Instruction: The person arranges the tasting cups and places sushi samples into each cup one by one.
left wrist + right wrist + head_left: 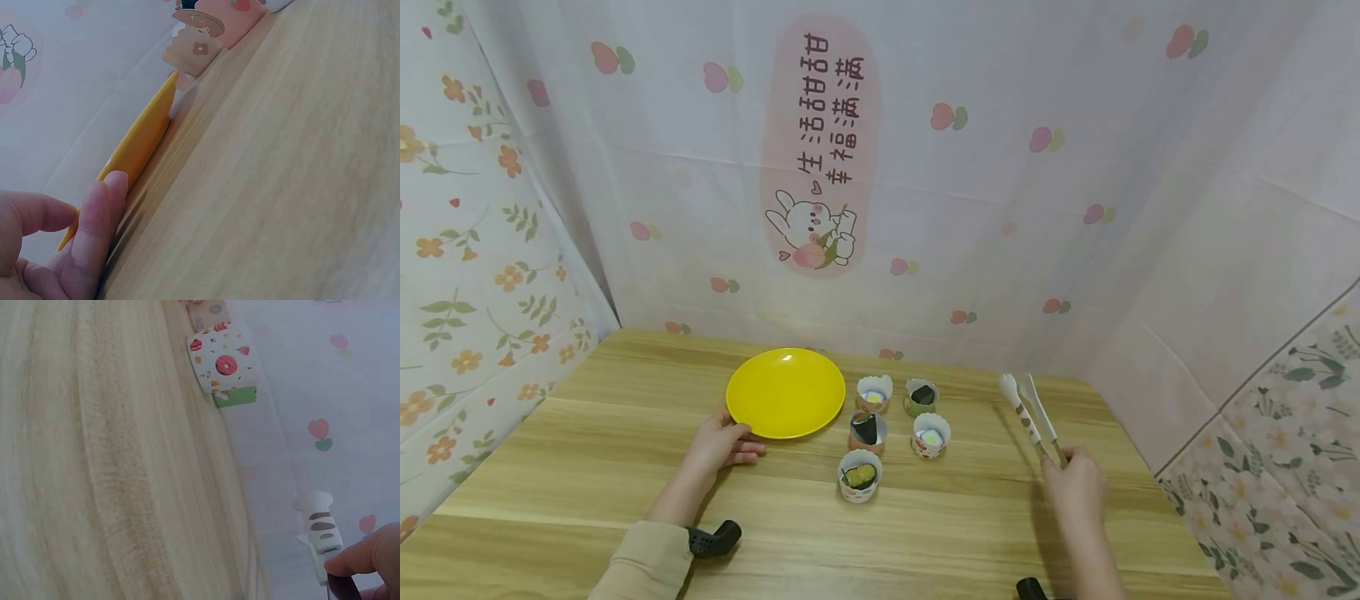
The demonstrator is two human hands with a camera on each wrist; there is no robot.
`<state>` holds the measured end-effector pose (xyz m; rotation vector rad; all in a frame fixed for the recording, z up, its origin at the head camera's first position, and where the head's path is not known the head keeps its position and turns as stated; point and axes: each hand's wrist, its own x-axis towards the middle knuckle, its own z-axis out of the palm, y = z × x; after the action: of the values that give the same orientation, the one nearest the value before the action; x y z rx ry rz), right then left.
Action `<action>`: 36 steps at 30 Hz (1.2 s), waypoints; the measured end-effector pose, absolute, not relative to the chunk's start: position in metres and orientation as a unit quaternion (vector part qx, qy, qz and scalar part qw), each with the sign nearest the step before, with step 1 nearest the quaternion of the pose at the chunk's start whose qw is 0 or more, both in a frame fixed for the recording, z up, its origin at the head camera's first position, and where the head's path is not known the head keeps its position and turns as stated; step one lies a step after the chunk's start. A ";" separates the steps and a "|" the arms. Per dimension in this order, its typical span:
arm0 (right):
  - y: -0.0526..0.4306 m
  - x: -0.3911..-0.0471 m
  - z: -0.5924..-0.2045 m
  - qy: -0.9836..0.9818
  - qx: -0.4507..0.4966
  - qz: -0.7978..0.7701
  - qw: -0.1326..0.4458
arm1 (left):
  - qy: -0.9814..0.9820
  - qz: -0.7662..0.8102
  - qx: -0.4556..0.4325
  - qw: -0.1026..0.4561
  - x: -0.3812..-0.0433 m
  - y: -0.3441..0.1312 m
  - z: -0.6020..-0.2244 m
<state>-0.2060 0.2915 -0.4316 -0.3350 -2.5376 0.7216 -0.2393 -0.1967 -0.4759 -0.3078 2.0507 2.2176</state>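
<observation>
At the near left rim of a round yellow plate, my left hand pinches the edge. The left wrist view shows the thumb on the upper side of the plate and fingers beneath it. My right hand grips a pair of tongs at the right, their tips apart and pointing away, with nothing between them. In the right wrist view, a white, paw-like tong tip with brown stripes shows beyond the fingers.
Between the hands stand several paper cups, including a front one with a yellow-green piece. Others hold dark-wrapped pieces or white-and-yellow, egg-like pieces. A patterned curtain hangs behind the wooden table.
</observation>
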 end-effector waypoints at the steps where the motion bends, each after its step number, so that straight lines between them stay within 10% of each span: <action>1: 0.292 -0.206 -0.432 -0.927 -0.124 0.265 0.236 | 0.675 0.729 -0.102 0.053 -0.239 -0.197 -0.476; 36: 0.300 -0.209 -0.453 -0.939 -0.147 0.261 0.167 | 0.682 0.721 -0.111 0.058 -0.241 -0.197 -0.477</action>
<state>-0.2092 0.2998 -0.4531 -0.4177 -2.6732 0.7432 -0.2409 -0.1969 -0.4766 -0.3368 2.0652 2.1845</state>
